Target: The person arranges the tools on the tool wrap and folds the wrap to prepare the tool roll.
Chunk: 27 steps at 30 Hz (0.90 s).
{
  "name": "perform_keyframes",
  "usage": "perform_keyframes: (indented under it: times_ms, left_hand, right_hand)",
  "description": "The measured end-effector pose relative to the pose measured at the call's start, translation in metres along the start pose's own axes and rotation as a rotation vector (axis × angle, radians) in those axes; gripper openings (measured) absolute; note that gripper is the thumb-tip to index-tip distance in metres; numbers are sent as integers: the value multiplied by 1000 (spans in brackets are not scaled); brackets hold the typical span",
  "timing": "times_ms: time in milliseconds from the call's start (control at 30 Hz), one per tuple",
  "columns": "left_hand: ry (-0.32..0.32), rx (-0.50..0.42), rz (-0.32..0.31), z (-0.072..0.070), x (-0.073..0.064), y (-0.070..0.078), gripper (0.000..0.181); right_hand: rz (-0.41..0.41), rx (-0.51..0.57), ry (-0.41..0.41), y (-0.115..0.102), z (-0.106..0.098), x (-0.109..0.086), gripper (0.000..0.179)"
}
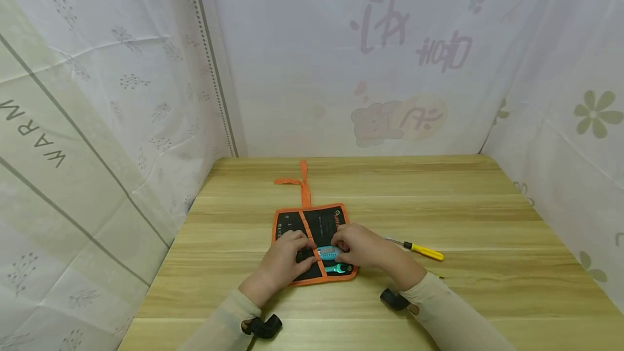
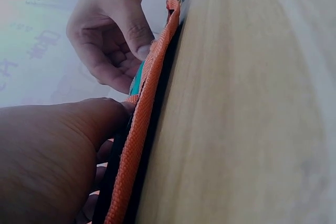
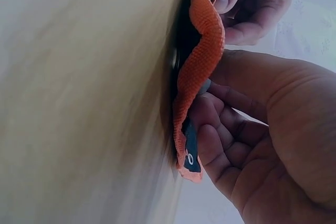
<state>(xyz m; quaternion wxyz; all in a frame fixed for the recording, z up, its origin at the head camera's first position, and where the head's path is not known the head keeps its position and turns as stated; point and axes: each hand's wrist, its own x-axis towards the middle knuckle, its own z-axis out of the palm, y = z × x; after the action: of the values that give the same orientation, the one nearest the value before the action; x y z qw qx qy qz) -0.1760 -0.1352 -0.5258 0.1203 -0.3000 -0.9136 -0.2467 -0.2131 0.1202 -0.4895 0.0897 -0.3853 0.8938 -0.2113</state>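
A black tool pouch [image 1: 324, 226] with orange edging lies unfolded on the table. Across its middle runs an orange band, and a light-blue utility knife [image 1: 329, 254] sits with its left end at that band. My right hand [image 1: 363, 248] pinches the knife's right end between thumb and fingers. At the pocket opening, my left hand [image 1: 285, 261] grips the band's edge with thumb and fingertips. A teal wrench [image 1: 337, 268] lies in the pouch just below the knife. In the left wrist view the orange edging [image 2: 149, 82] hides most of the knife.
A screwdriver with a yellow handle [image 1: 427, 252] lies on the wooden table [image 1: 244, 221], right of the pouch. Another thin yellow item shows partly behind my right forearm. Orange ties [image 1: 305, 188] stretch from the pouch's far edge. Patterned curtains [image 1: 312, 58] surround the table.
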Motion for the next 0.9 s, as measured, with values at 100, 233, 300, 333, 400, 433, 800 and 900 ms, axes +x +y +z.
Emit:
perform_keyframes:
  times_ms: [100,233,300,333,400,433,800,900]
  left_hand:
    - [-2,2,0,-1,0,1,22]
    - [-3,6,3,-2,0,2,22]
    - [-6,7,4,-2,0,3,22]
    - [-6,7,4,-3,0,3,22]
    - [-9,8,1,-3,0,3,23]
    - [-11,7,-1,-3,1,3,23]
    - [-25,0,-14,-2,-1,2,23]
    - [-25,-1,-12,-2,-1,2,23]
  right_hand:
    - [6,3,-3,-1,0,0,20]
    - [1,10,1,-2,0,0,19]
    - [0,8,3,-2,1,0,19]
    - [1,6,4,-3,1,0,19]
    - [4,1,6,-3,2,0,19]
    - [7,-1,6,-3,2,0,19]
    - [45,-1,2,0,5,-1,24]
    - [43,5,13,3,6,-4,25]
